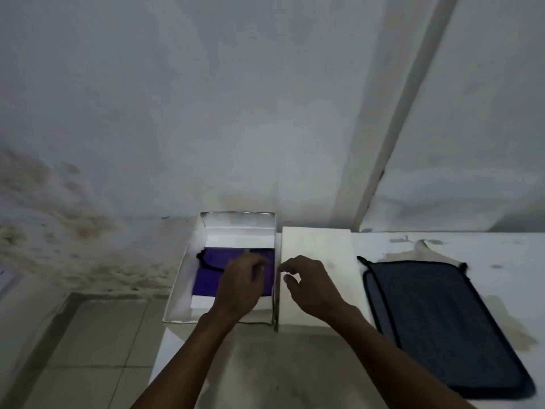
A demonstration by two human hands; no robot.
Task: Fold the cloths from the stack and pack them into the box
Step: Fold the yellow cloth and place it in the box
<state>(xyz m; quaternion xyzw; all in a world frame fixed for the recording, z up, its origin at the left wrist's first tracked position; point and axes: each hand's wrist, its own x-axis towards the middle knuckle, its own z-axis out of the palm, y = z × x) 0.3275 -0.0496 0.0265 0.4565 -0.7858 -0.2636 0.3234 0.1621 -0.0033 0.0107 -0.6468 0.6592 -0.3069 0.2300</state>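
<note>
At three o'clock of the box, the soft, limp grey cloth is best pinched at its corners; fingers of the left hand and right hand are loosely curled, empty.

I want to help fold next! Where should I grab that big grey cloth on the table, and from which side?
Pinch the grey cloth at its two far corners, by the black trim, reaching from the near edge of the table. It lies flat and spread out, to the right of the box lid, so its corners are free. Both hands suit it best, I think.
</note>
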